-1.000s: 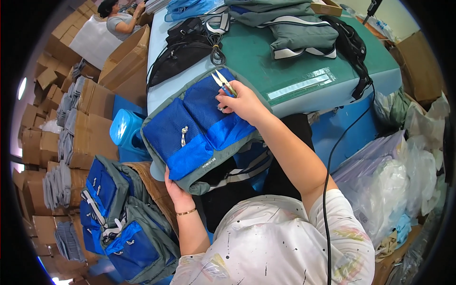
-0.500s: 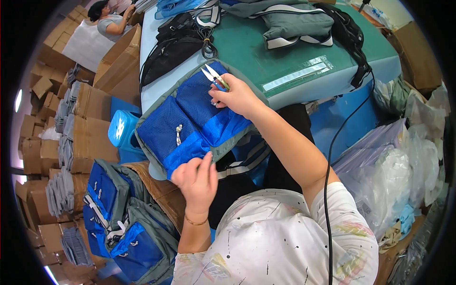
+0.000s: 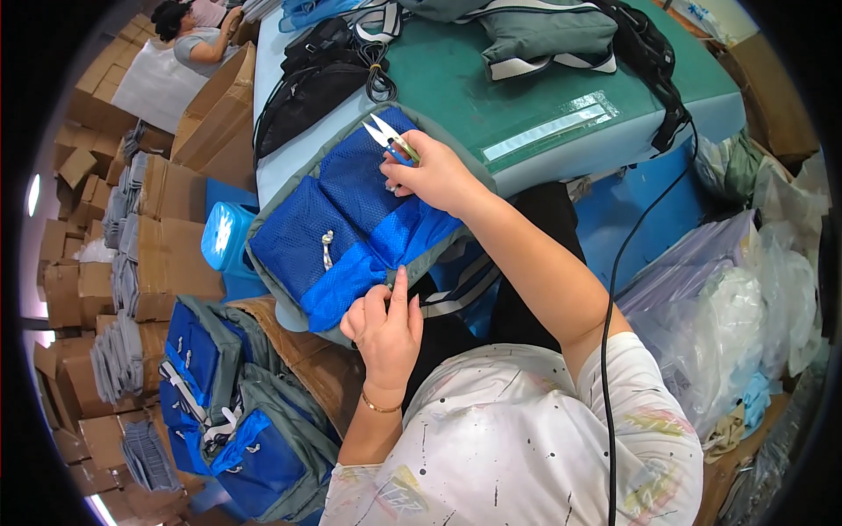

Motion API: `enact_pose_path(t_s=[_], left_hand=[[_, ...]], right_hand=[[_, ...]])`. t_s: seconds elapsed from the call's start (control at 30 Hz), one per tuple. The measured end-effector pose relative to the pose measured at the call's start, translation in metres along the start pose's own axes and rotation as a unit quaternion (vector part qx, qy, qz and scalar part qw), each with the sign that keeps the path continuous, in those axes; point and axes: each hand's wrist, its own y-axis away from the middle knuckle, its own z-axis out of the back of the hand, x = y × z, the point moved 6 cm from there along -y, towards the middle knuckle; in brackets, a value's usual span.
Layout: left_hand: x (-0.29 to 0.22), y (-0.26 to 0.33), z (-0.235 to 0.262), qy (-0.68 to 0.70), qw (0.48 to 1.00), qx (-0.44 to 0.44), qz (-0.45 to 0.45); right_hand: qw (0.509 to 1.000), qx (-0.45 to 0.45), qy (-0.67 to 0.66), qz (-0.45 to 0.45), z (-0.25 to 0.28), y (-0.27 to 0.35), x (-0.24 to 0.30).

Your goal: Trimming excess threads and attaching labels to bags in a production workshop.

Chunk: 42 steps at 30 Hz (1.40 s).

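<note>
stacked brown cardboard boxes [image 3: 189,250] are seen at the left, and loose clear plastic bags [image 3: 728,342] at the right. a padded bench [image 3: 447,83], topped in green with a pale blue edge, is set beyond the lap. on it are placed a black fabric bag [image 3: 311,110] and a grey-green cloth bag with white-edged straps [image 3: 548,39]. a flat blue mesh and grey-green fabric bag [image 3: 298,223] is positioned at the near left corner of the bench, its near part extended past the edge. thread snips with silver blades and blue-green handles [image 3: 390,136] are held by the closed fingers of the right hand [image 3: 430,171] above the mesh; the blades are spread. the left hand [image 3: 386,329] is placed at the near edge of the mesh bag, index finger extended, other fingers curled; whether fabric is pinched cannot be told.
</note>
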Motion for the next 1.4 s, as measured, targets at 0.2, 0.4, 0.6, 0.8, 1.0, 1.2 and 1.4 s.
enact_pose_path(t_s=[0.2,0.4,0.6,0.8,1.0,1.2,1.4], left_hand=[[-0.004,0.001,0.001,0.008,1.0,-0.01,-0.007],[-0.005,-0.001,0.001,0.018,1.0,-0.015,0.012],[-0.005,0.0,0.005,0.057,0.998,-0.015,-0.019],[0.019,-0.043,0.026,-0.005,0.998,-0.035,-0.043],[0.048,-0.073,0.003,0.053,0.99,-0.04,-0.126],[0.057,-0.097,-0.004,0.116,0.981,0.024,-0.157],[0.089,-0.115,-0.017,0.235,0.964,0.044,-0.115]], right_hand=[[0.999,0.026,0.028,-0.026,-0.001,0.002,0.002],[0.999,0.024,0.037,-0.032,-0.001,0.002,0.001],[1.0,0.004,0.008,0.009,-0.002,-0.001,-0.001],[1.0,0.01,0.016,0.017,0.002,0.001,-0.001],[0.998,0.032,-0.008,0.047,-0.002,0.018,0.033],[0.938,-0.099,0.219,0.25,0.017,0.063,0.06],[0.926,-0.09,0.263,0.257,0.018,0.089,0.021]])
